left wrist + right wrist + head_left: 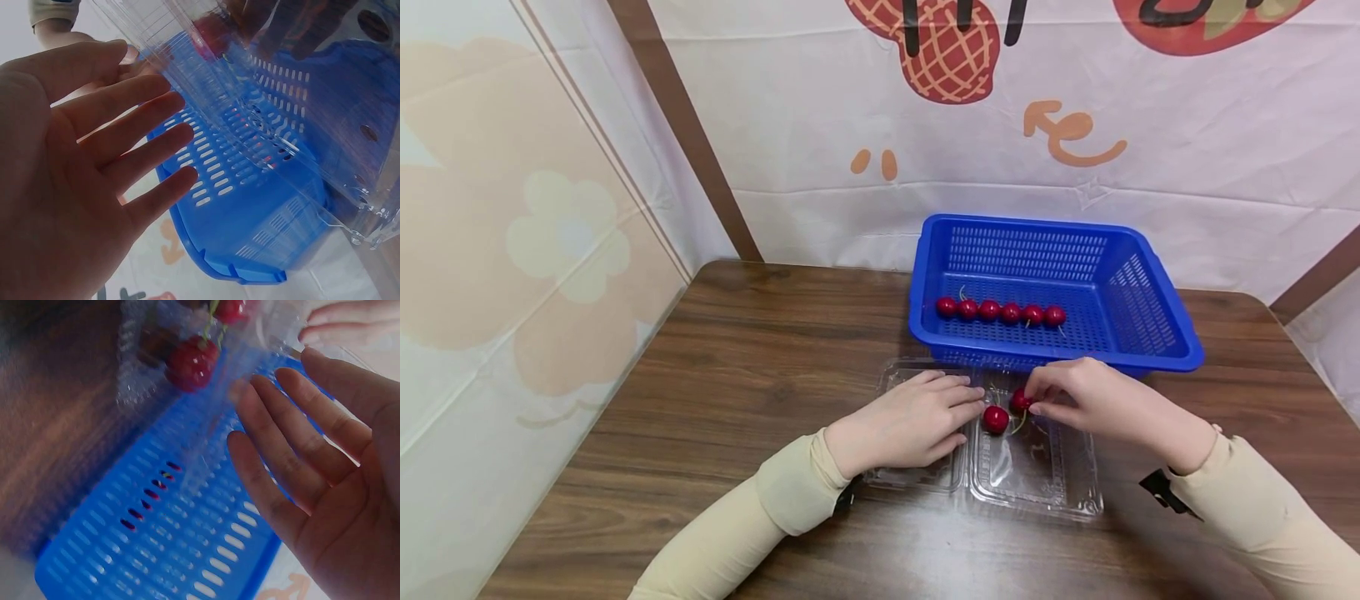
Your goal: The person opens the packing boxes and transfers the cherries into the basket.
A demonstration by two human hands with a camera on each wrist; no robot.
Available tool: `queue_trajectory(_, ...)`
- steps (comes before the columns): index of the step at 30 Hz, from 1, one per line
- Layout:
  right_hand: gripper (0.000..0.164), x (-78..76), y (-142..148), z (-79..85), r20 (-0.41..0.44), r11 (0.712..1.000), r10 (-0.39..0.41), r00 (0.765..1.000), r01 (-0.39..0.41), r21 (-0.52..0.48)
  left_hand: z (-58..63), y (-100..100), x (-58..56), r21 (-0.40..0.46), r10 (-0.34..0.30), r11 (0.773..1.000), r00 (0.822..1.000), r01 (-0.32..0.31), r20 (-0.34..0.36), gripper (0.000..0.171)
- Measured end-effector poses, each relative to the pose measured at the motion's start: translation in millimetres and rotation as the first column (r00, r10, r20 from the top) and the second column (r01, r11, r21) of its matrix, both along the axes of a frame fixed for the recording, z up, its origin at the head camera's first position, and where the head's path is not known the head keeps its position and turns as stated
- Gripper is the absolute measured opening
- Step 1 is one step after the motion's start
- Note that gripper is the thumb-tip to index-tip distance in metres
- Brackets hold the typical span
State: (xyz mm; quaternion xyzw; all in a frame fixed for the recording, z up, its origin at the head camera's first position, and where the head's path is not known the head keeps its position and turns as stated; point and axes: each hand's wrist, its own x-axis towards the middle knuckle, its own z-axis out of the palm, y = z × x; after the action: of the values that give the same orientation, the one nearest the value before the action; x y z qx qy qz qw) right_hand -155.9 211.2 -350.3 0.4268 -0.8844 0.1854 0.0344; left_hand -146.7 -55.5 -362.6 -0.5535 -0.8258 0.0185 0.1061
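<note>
Two red cherries with green stems lie in the right half of a clear plastic clamshell box (1037, 500). In the head view my right hand (1120, 412) has its thumb and index fingertips right at the farther cherry (1021, 401). The right wrist view shows that hand's fingers (284, 456) extended, with nothing between them; one cherry (190, 365) sits beyond, seen through plastic. The nearer cherry (996, 419) lies between both hands. My left hand (906, 421) spreads over the box's left half, fingertips near the middle fold; its fingers (159, 197) are straight and hold nothing.
A blue perforated basket (1150, 360) stands just behind the box, with a row of several cherries (988, 311) on its floor. Everything sits on a brown wood-grain table (722, 375). A printed cloth (805, 108) hangs behind.
</note>
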Motion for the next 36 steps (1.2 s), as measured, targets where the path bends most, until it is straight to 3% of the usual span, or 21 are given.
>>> queue_trajectory(15, 0.008, -0.2, -17, -5.1, 0.085, 0.996, -0.009, 0.996, 0.001, 0.092, -0.8, 0, -0.8, -0.001, 0.001, 1.000, 1.000, -0.001, -0.006, 0.047)
queue_trajectory(24, 0.008, -6.8, -26, -5.2, 0.131, 0.988, 0.018, 0.991, -0.038, 0.153, -0.6, -1, -0.4, -0.007, 0.008, 1.000, 1.000, -0.008, -0.001, 0.046)
queue_trajectory(36, 0.009, -13.9, -34, -11.1, 0.216, 0.987, 0.038, 0.976, -0.071, 0.146, -1.1, -1, -0.9, -0.014, 0.008, 1.000, 1.000, -0.008, -0.001, 0.047)
